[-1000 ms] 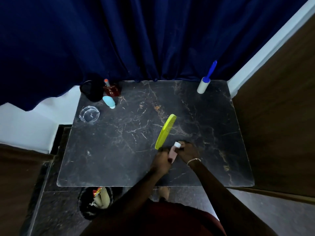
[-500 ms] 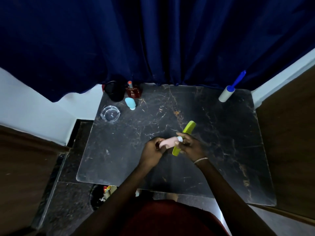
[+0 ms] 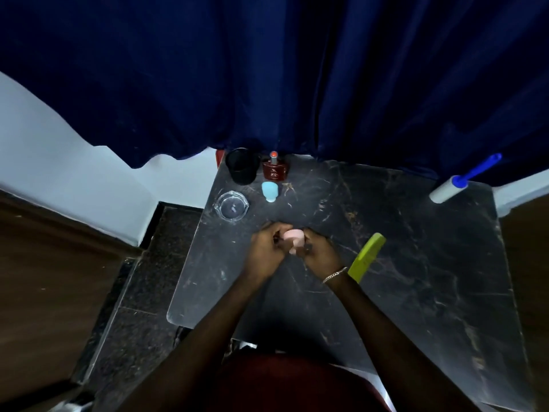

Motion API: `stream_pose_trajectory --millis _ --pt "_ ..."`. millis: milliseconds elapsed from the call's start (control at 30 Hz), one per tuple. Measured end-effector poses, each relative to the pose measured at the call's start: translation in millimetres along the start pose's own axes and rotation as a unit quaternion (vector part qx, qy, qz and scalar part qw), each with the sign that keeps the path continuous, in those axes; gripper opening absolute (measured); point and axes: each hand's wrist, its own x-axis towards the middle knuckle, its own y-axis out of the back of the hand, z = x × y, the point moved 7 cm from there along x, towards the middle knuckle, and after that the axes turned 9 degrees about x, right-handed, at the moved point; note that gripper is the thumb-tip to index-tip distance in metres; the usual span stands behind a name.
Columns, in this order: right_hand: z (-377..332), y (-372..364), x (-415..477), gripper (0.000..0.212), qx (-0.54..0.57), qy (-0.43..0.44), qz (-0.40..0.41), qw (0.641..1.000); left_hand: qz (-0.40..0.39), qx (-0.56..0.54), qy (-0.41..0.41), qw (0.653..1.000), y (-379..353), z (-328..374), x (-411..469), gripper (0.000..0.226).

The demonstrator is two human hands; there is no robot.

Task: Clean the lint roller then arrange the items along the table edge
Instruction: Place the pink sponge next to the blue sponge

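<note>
A small pink tube [image 3: 294, 237] is gripped between both of my hands over the left-centre of the black marble table [image 3: 416, 263]. My left hand [image 3: 266, 251] closes on its left side and my right hand [image 3: 318, 252] on its right; most of the tube is hidden by fingers. A lime-green comb [image 3: 367, 257] lies on the table just right of my right wrist. The white lint roller [image 3: 445, 191] with a blue handle rests at the far right corner, untouched.
At the far left corner stand a black cup [image 3: 241, 169], a dark red perfume bottle [image 3: 274, 169], a light-blue small bottle [image 3: 269, 191] and a clear glass ashtray [image 3: 232, 207]. A dark blue curtain [image 3: 267, 69] hangs behind the table. Dark floor lies to the left.
Both hands have carried the pink tube leftward and farther away from the comb, toward the items at the far left. The comb now lies to the right of my right wrist.
</note>
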Motion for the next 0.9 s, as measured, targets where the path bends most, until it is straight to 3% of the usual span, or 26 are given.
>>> stream_pose_trajectory --millis 133,267,467,900 --pt "-14 -17 31 0.026 -0.045 0.000 0.068 0.997 -0.011 -0.019 0.066 0.998 9 -34 20 0.033" --pt "-13 -43 65 0.033 -0.071 -0.057 0.067 0.994 -0.043 -0.028 0.105 0.993 9 -63 41 0.036" --pt "-6 -63 107 0.027 -0.089 -0.102 0.069 0.988 -0.075 -0.007 0.084 0.994 13 -79 75 0.048" --pt "1 -87 127 0.033 0.003 -0.119 0.107 0.987 -0.115 -0.031 0.064 0.991 13 -104 98 0.056"
